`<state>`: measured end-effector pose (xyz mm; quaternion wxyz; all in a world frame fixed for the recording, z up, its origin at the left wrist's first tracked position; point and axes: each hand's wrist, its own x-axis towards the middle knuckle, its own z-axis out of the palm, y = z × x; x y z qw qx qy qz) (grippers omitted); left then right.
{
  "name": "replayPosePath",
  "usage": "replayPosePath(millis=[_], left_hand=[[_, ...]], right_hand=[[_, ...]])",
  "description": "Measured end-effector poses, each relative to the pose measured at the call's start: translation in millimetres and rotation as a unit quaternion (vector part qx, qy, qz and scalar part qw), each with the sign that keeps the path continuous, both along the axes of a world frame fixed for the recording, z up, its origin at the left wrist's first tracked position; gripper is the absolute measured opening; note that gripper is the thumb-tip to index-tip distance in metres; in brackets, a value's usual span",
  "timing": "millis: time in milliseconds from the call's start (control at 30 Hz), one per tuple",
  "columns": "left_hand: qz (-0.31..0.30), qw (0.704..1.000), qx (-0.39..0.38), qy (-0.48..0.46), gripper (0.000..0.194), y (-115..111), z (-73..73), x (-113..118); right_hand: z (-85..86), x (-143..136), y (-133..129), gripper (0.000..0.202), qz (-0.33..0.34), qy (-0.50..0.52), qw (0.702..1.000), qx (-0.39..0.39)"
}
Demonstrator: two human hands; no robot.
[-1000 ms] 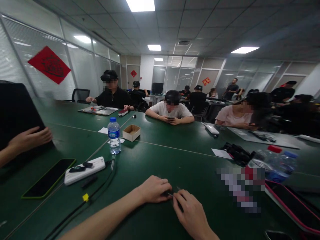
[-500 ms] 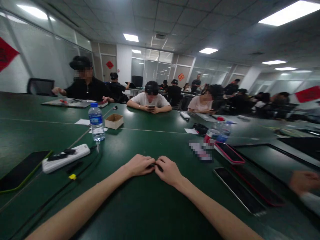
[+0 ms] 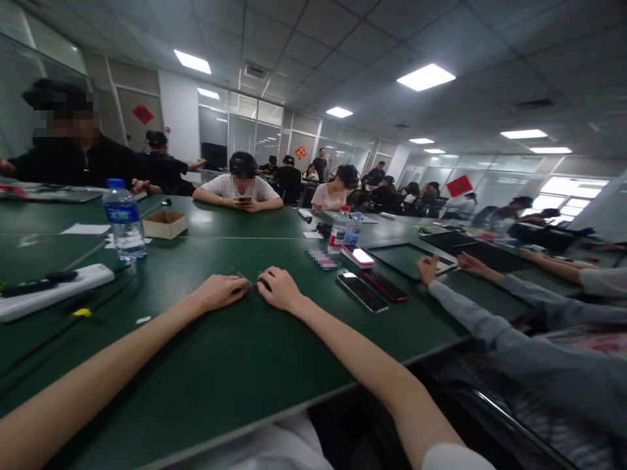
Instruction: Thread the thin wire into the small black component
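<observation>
My left hand (image 3: 221,291) rests low over the green table (image 3: 225,385), its fingers bent and closed. Close beside it, a narrow gap away, is my right hand (image 3: 279,288), with fingers curled downward and thumb tucked in. Something small, partly see-through, shows at the left fingertips, and a dark patch lies under the right fingers. Neither can be named from here. Right of my hands lie a phone with a pale edge (image 3: 361,291) and a red-edged phone (image 3: 384,284).
A water bottle (image 3: 123,220), a small open box (image 3: 165,224) and a white power strip (image 3: 59,290) with a cable stand left. Two bottles, including a red-capped one (image 3: 337,230), stand ahead right. A co-worker's grey-sleeved arms (image 3: 467,320) reach over a black frame (image 3: 392,251). Other people sit opposite.
The view has swung to the right, bringing a co-worker's arms and the table's near edge into sight. My hands are still close together, with a slightly wider gap between them.
</observation>
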<state>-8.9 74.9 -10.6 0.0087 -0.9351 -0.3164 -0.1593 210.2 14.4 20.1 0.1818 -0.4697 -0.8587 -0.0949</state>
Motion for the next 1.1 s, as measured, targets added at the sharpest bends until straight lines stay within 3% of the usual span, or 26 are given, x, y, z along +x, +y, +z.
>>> replayPosePath(millis=[167,333,533,700,933,1100], left_hand=[[0.02,1.0,0.013,0.018,0.027,-15,4.3,-3],[0.031,0.999,0.016,0.011,0.029,-40,9.1,0],[0.06,0.998,-0.004,-0.03,0.033,-56,5.0,-2],[0.05,0.997,-0.024,-0.053,0.029,-58,3.5,-8],[0.039,0.993,-0.04,-0.103,0.028,-54,3.4,-7],[0.029,0.991,-0.037,-0.125,0.025,-52,-0.9,-5]], right_hand=[[2.2,10,-21,0.037,-0.009,-0.017,1.0,-0.005],[2.2,9,-17,0.039,0.035,-0.028,0.999,0.011],[-0.9,6,-13,0.035,0.058,-0.076,0.995,-0.029],[6.6,8,-16,0.035,0.056,-0.087,0.994,-0.021],[22.9,19,-15,0.035,-0.009,-0.089,0.996,-0.031],[23.9,22,-16,0.045,-0.026,-0.103,0.993,-0.05]])
